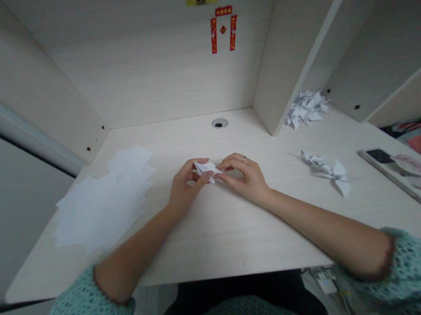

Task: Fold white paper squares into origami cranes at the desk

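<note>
A small piece of folded white paper (206,167) is held just above the middle of the desk, between both hands. My left hand (186,184) pinches its left side between thumb and fingers. From the other side, my right hand (246,176), with a ring on one finger, pinches the right end. The paper has pointed, layered folds; its finished shape is partly hidden by the fingertips. To the right of my right hand lie several folded white paper pieces (326,167) with wing-like flaps.
Loose white paper sheets (101,201) spread across the desk's left side. A heap of folded paper pieces (306,108) sits behind the upright divider (279,61) at right. A phone (405,174) lies near the right edge. A cable hole (220,123) is at the back.
</note>
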`<state>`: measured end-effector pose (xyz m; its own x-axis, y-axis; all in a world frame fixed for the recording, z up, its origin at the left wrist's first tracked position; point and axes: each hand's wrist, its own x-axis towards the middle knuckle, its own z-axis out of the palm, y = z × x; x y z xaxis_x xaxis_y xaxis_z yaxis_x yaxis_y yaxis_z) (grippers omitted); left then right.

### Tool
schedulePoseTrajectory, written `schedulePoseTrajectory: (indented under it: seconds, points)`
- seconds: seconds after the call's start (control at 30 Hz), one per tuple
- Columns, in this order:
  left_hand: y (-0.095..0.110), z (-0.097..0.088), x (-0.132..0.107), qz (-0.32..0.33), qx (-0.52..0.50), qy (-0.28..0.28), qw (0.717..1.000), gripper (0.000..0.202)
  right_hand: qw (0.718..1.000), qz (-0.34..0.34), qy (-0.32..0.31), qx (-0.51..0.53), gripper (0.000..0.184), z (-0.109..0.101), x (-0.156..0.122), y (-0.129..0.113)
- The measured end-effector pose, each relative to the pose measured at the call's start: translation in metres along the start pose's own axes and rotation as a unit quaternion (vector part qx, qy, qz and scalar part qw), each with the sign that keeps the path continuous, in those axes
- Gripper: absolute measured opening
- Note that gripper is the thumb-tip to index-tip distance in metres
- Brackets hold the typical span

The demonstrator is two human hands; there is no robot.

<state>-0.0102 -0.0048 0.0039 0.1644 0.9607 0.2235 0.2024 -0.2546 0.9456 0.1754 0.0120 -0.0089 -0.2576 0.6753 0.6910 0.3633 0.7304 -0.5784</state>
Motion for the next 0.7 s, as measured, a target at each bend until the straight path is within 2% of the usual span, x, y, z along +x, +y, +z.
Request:
schedulePoseTrajectory:
  seconds: [0.27,0.4,0.57,0.7]
  points:
    - [-0.0002,0.0007,0.0001,-0.014,0.028,-0.021,0.999,0.041,0.998,0.012,0.065,-0.010,0.001,-0.0043,0.0030,-0.0041]
    - [-0.0017,0.0013,0.0001,-0.013,0.023,-0.036,0.999,0.043,0.999,0.000,0.047,-0.006,0.005,-0.0036,0.0027,-0.0041]
    - [0.0001,0.0038,-0.0018,-0.009,0.030,-0.080,0.996,0.041,1.000,-0.012,0.012,-0.016,0.014,-0.0030,0.0007,-0.0038]
    - [0.0000,0.0045,-0.0018,-0.009,0.032,-0.074,0.997,0.037,0.999,-0.029,0.012,-0.031,0.025,-0.0034,-0.0010,-0.0045]
